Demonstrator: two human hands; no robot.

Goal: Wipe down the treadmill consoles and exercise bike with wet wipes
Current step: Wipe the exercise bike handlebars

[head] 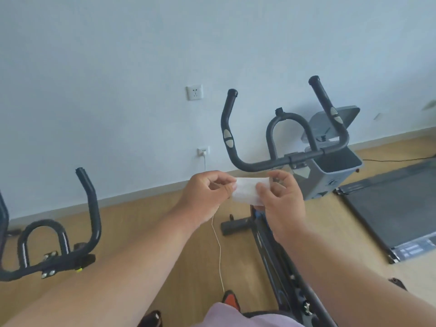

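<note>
A white wet wipe (247,190) is stretched between both hands in front of me. My left hand (207,194) pinches its left edge with curled fingers. My right hand (280,197) pinches its right side, thumb on top. Just beyond the hands stands the exercise bike, its black handlebars (266,164) rising on both sides with grey pulse pads. The bike's frame (271,251) runs down toward me. A treadmill deck (396,204) lies flat at the right, its control strip (415,250) near its front end.
A second bike's handlebars (54,241) stand at the lower left. A grey bin (330,175) with an open lid stands behind the bike. Wall sockets (194,92) sit on the pale wall, and a thin white cord (219,251) trails over the wooden floor.
</note>
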